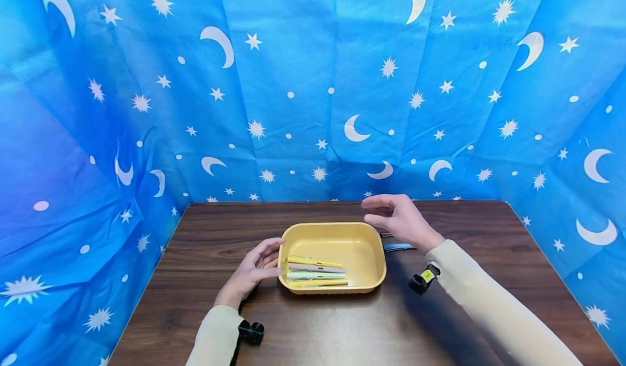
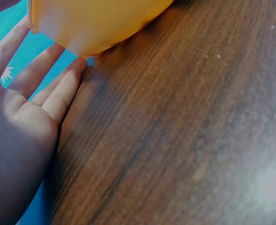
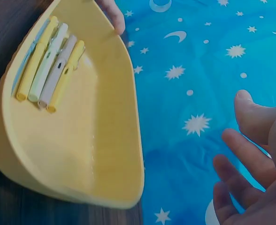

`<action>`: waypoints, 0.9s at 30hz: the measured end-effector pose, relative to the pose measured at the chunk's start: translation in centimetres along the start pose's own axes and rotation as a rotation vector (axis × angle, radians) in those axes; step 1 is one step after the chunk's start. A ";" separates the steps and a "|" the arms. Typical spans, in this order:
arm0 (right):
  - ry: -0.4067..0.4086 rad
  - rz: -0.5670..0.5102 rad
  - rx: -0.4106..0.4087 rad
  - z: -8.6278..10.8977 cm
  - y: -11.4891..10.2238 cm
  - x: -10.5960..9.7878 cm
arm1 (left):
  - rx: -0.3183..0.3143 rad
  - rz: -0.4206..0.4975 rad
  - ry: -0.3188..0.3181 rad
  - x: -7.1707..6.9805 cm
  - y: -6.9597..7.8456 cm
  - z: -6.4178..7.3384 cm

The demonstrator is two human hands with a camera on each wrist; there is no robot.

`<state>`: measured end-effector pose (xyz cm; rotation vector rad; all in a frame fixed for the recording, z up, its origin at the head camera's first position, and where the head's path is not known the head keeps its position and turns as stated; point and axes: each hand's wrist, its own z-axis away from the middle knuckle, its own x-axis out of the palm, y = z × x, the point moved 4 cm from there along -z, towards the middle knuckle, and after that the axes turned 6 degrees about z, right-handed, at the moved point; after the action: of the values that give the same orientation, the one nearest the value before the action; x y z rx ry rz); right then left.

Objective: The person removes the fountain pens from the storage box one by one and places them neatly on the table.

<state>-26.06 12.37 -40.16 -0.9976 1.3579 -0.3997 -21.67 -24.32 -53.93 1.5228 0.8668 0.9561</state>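
A yellow plastic bin (image 1: pixel 332 290) stands on the wooden table. Several capped pens (image 1: pixel 317 271) in yellow, pale green and lilac lie side by side at its left end; the right wrist view also shows a blue edge by the wall. My left hand (image 1: pixel 249 272) touches the bin's left end, its fingers (image 2: pixel 65 91) extended against the outer wall. Over the table by the bin's back right corner, my right hand (image 1: pixel 403 222) is raised with fingers apart and nothing between them. Below it lies a blue pen (image 1: pixel 398 246) beside a dark reddish pen (image 1: pixel 386 235), both partly hidden.
The dark wooden tabletop (image 1: pixel 220 219) reaches back to a blue curtain (image 1: pixel 313 83) printed with moons and stars, which also hangs at both sides. A black wrist camera (image 1: pixel 251 333) sits on the left sleeve, another camera (image 1: pixel 423 280) on the right.
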 end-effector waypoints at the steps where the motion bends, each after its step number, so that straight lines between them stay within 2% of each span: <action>1: -0.002 -0.006 0.004 -0.2 -0.1 0.2 | 0.000 -0.005 0.002 0.0 0.0 0.0; 6: -0.013 -0.006 -0.002 -0.7 -0.7 1.0 | -0.005 -0.011 0.012 -0.2 -0.1 -0.1; 12: -0.042 0.014 -0.024 -1.0 -1.3 2.2 | 0.008 0.025 -0.002 0.0 -0.1 -0.1; 20: -0.122 0.054 -0.082 -1.9 -2.6 4.7 | 0.028 0.034 -0.010 -0.2 -0.2 -0.1; 27: -0.225 0.051 -0.118 -2.9 -3.1 6.7 | 0.020 0.033 -0.016 -0.2 -0.2 0.0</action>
<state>-26.33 4.56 -41.60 -1.0695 1.2109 -0.1649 -21.79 -24.42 -54.15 1.5640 0.8446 0.9609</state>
